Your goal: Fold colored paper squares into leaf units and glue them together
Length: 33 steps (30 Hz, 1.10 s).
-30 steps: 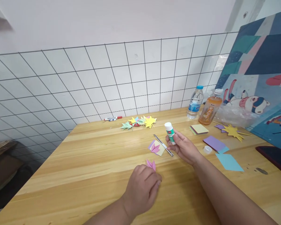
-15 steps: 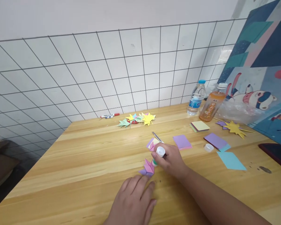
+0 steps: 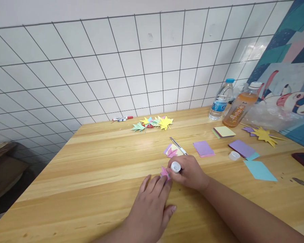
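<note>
A glue stick (image 3: 176, 166) stands upright in the grip of my right hand (image 3: 190, 173), its white end facing up and its lower end on or close to a folded pink paper piece (image 3: 164, 171). My left hand (image 3: 153, 202) lies flat, palm down, with the fingertips resting on the near edge of that paper and hiding part of it. Just beyond are more folded pink paper (image 3: 172, 152) on pale yellow and purple sheets, and a slim cutter knife (image 3: 178, 146). The glue stick's white cap (image 3: 234, 155) lies to the right.
Purple paper squares (image 3: 204, 148), a yellow stack (image 3: 225, 131) and a blue sheet (image 3: 260, 170) lie rightward. Folded paper leaves (image 3: 164, 123) and markers (image 3: 123, 118) sit near the tiled wall. A water bottle (image 3: 221, 101) and an orange drink bottle (image 3: 240, 108) stand at the back right.
My left hand has moved forward and now covers more of the folded paper. My right hand still grips the glue stick beside it. The camera view has shifted slightly.
</note>
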Available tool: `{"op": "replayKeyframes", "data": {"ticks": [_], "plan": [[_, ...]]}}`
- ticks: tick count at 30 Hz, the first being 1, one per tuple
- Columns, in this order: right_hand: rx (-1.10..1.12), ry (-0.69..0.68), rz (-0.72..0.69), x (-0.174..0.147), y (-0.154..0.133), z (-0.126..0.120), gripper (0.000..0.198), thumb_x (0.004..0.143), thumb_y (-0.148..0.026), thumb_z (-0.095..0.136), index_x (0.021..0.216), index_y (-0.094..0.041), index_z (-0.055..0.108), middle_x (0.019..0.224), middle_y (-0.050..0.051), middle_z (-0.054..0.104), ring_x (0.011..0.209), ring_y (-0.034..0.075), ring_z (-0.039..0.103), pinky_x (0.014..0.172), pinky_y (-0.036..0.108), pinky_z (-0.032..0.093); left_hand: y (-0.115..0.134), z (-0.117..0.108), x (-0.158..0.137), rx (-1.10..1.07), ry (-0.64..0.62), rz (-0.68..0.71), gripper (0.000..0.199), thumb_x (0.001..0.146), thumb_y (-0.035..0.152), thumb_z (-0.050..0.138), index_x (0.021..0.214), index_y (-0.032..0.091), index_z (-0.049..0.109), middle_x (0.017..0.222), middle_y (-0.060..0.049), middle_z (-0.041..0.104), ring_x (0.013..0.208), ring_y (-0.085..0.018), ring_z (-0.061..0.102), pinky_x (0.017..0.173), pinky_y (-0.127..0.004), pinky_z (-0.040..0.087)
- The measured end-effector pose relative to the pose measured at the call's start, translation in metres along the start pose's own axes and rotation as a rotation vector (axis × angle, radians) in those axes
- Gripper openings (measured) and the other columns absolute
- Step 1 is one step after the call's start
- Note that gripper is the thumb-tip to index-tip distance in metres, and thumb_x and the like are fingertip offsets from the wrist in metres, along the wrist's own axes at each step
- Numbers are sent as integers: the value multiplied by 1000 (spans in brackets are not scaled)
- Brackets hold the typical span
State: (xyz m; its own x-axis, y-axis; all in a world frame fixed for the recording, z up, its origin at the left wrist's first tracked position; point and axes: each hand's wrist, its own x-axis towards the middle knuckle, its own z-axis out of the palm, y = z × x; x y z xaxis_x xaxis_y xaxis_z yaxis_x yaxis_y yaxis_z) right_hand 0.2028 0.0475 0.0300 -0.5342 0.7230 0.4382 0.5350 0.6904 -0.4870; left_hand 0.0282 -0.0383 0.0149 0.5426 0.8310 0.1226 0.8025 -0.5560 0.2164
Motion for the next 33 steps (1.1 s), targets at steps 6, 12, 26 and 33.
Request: {"op": "replayKeyframes", "data": {"ticks": [6,12,26,33], "plan": [[-17,-31,16,1,3,4,19,81,-34,54,69,-19,58,63,-1,63,57,11,53,55,22,35,-3,-3,1,-110,-5,-6,57,85,34,50,137,25,32,134,-8,47,123,-26,39,107,-52,26],[-69,12,-7,1,6,7,20,81,-36,55,70,-19,60,62,-1,64,57,11,54,56,22,34,-5,-6,3,-139,-5,17,57,85,34,50,138,25,31,135,-7,46,125,-25,38,109,-53,24],[-95,64,104,6,10,8,20,81,-39,56,75,-20,61,67,0,66,62,13,58,60,22,38,-6,-5,1,-106,-15,-9,55,84,36,51,135,24,36,138,-7,43,129,-27,33,109,-51,26],[-11,222,158,5,12,-2,21,82,-33,52,72,-17,60,62,1,63,58,12,56,58,21,38,-11,-5,3,-95,-29,50,53,88,35,45,138,25,30,147,-5,31,135,-24,25,109,-50,26]]}}
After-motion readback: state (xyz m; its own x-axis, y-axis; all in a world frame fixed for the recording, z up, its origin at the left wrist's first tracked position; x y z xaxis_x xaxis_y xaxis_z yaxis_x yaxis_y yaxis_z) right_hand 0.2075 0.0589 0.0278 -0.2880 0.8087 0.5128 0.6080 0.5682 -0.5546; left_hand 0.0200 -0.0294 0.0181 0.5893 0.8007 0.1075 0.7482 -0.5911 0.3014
